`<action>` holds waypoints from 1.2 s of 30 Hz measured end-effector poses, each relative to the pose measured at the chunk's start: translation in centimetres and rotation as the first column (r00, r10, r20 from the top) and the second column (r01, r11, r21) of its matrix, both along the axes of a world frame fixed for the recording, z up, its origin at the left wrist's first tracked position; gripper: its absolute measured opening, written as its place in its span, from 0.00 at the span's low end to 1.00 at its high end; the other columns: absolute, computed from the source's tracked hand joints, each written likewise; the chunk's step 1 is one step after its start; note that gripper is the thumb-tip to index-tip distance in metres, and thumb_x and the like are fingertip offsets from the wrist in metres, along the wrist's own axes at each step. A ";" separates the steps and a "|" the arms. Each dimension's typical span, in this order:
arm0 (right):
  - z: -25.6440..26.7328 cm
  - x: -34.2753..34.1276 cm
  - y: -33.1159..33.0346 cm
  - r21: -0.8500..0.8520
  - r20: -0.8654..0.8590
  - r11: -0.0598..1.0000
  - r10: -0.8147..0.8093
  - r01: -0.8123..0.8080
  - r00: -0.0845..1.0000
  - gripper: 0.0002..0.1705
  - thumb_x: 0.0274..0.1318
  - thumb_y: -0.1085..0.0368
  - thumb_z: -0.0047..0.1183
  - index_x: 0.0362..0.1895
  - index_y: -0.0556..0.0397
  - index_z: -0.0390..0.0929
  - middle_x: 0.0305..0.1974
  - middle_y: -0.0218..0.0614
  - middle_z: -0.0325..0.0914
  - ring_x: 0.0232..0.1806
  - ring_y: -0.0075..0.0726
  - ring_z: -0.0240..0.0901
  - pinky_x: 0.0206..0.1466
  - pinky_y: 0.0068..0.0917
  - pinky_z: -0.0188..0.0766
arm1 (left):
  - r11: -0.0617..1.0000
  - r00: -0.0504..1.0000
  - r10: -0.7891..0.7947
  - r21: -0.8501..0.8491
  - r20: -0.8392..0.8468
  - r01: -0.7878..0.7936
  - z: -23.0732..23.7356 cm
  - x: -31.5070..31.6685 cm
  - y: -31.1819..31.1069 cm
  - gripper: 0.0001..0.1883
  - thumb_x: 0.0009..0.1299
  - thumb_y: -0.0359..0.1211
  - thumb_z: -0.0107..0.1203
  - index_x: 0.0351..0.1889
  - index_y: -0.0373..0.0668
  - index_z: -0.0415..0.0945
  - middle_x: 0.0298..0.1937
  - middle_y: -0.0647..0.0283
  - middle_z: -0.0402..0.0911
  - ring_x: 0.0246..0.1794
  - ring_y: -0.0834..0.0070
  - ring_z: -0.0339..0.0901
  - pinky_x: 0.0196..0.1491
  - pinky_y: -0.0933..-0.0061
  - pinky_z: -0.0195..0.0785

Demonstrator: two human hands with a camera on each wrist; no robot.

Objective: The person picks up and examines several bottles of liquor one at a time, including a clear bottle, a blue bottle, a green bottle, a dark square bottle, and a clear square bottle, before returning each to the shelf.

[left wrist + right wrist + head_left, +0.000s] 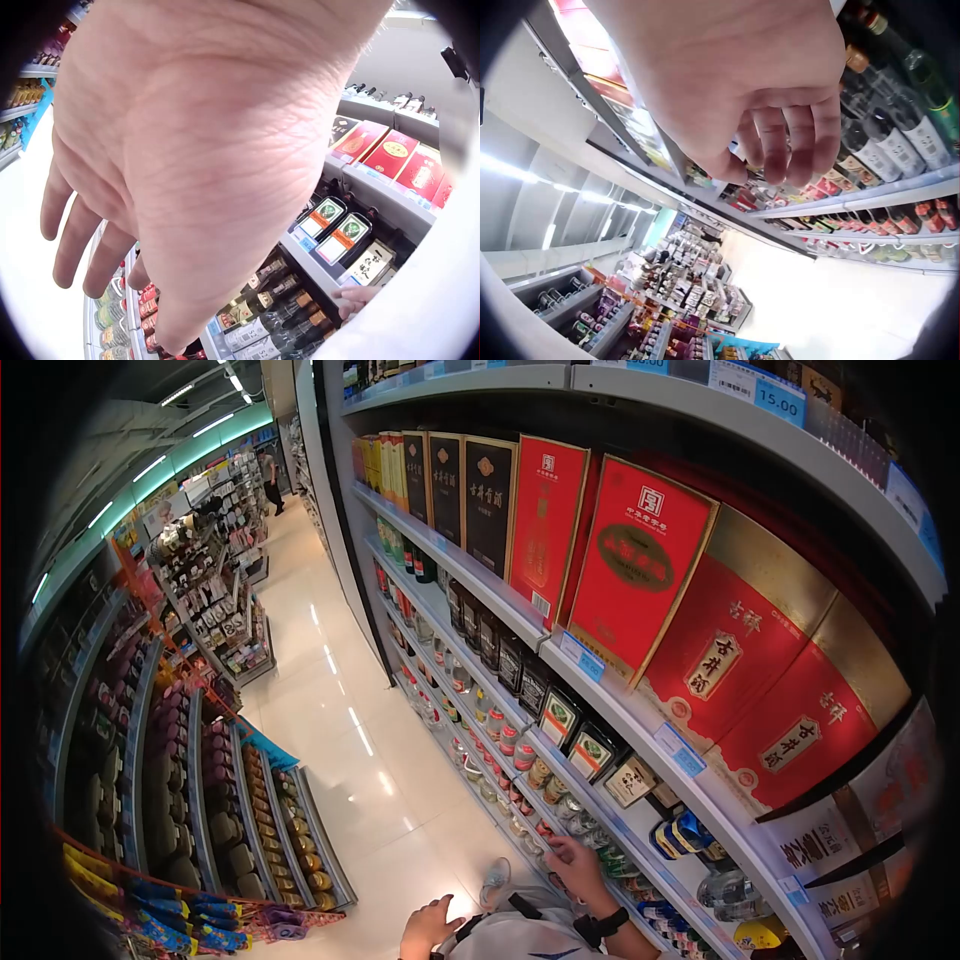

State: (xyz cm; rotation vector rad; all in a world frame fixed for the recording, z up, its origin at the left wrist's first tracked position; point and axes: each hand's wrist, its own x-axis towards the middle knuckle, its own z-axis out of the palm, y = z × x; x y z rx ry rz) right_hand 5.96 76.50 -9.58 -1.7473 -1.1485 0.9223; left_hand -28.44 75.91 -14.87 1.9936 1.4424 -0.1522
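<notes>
In the head view my left hand [428, 928] hangs low in front of my body, over the aisle floor, holding nothing. The left wrist view shows its palm [202, 172] large, fingers spread and pointing down. My right hand [580, 872] is beside the lower shelves of bottles, its fingers loosely bent and nothing in them. In the right wrist view those bent fingers [801, 142] overlap a row of bottles. Nearest to it in the head view are small bottles [545, 785] on a lower shelf. Above stand dark bottles with green-and-white labels [560, 715] and a white-labelled bottle [630, 782].
Red gift boxes [640, 570] and black boxes [488, 500] line the shelf at chest height, price tags [582, 656] on its edge. Across the tiled aisle [350, 760] stand curved shelves of jars [300, 850]. A person [271, 482] is far down the aisle.
</notes>
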 end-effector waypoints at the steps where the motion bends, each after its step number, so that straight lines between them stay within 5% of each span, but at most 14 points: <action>1: 0.1 -0.2 1.5 0.036 -0.040 0.999 -0.003 0.004 0.999 0.18 0.62 0.65 0.66 0.55 0.55 0.83 0.30 0.29 0.83 0.28 0.19 0.76 0.32 0.23 0.73 | 1.000 1.000 -0.004 -0.001 -0.015 0.004 0.4 0.3 1.9 0.35 0.72 0.56 0.59 0.71 0.47 0.70 0.56 0.46 0.84 0.53 0.45 0.84 0.56 0.47 0.77; 5: -0.1 -0.4 8.0 0.079 -0.356 0.988 -0.094 0.130 0.930 0.21 0.63 0.66 0.65 0.59 0.53 0.78 0.29 0.31 0.83 0.27 0.18 0.76 0.32 0.22 0.72 | 0.992 0.985 -0.089 0.105 0.146 0.074 4.9 3.3 10.6 0.30 0.74 0.50 0.60 0.68 0.42 0.73 0.61 0.48 0.82 0.60 0.46 0.79 0.60 0.52 0.75; 11: 3.1 0.5 11.9 0.159 -0.290 0.962 -0.169 0.222 0.942 0.21 0.63 0.65 0.65 0.59 0.53 0.79 0.29 0.30 0.84 0.28 0.18 0.77 0.33 0.23 0.72 | 0.919 0.799 -0.310 0.378 0.515 0.113 14.7 11.8 21.5 0.24 0.73 0.38 0.62 0.64 0.40 0.76 0.64 0.51 0.78 0.65 0.51 0.75 0.66 0.55 0.70; 14: 6.2 1.2 11.4 0.155 -0.027 0.960 -0.231 0.233 0.972 0.18 0.62 0.64 0.66 0.55 0.52 0.82 0.28 0.32 0.83 0.26 0.25 0.79 0.32 0.26 0.74 | 0.859 0.671 -0.443 0.495 0.594 0.128 17.6 16.0 25.5 0.26 0.70 0.37 0.65 0.65 0.38 0.75 0.65 0.50 0.77 0.65 0.49 0.75 0.66 0.55 0.69; 19: 9.3 1.0 10.3 0.299 0.156 0.902 -0.368 0.311 0.917 0.18 0.60 0.65 0.67 0.54 0.52 0.83 0.26 0.35 0.81 0.25 0.31 0.81 0.33 0.28 0.77 | 0.738 0.586 -0.624 0.638 0.518 0.222 20.3 22.2 30.5 0.31 0.65 0.36 0.70 0.65 0.35 0.73 0.67 0.47 0.74 0.68 0.44 0.69 0.70 0.52 0.63; 23: 10.8 -0.3 10.6 0.511 0.185 0.748 -0.576 0.423 0.796 0.19 0.58 0.69 0.66 0.54 0.54 0.83 0.24 0.34 0.81 0.23 0.31 0.81 0.32 0.28 0.77 | 0.639 0.501 -0.746 0.684 0.438 0.353 20.7 25.4 33.4 0.32 0.61 0.37 0.73 0.62 0.36 0.74 0.67 0.46 0.73 0.63 0.39 0.69 0.67 0.49 0.62; 27: 11.8 -2.0 11.3 0.504 0.157 0.649 -0.717 0.570 0.679 0.19 0.58 0.70 0.66 0.55 0.55 0.82 0.23 0.33 0.80 0.22 0.30 0.80 0.30 0.28 0.77 | 0.550 0.421 -0.822 0.728 0.384 0.410 21.6 26.7 35.2 0.25 0.62 0.37 0.72 0.55 0.41 0.79 0.52 0.52 0.83 0.55 0.45 0.75 0.58 0.49 0.64; 31: 12.2 -4.0 11.9 0.505 0.131 0.580 -0.784 0.640 0.607 0.16 0.59 0.72 0.65 0.52 0.57 0.83 0.23 0.34 0.79 0.23 0.26 0.76 0.31 0.24 0.73 | 0.586 0.450 -0.805 0.640 0.387 0.497 23.2 27.1 35.9 0.21 0.61 0.40 0.73 0.52 0.47 0.84 0.49 0.55 0.86 0.54 0.47 0.78 0.58 0.49 0.63; 36: 12.6 -5.8 11.3 0.487 0.204 0.560 -0.819 0.670 0.536 0.11 0.58 0.70 0.66 0.45 0.55 0.86 0.23 0.35 0.80 0.22 0.29 0.78 0.30 0.26 0.75 | 0.592 0.402 -0.804 0.521 0.439 0.615 21.1 28.0 37.5 0.27 0.57 0.37 0.78 0.54 0.43 0.82 0.47 0.54 0.86 0.48 0.49 0.82 0.55 0.51 0.65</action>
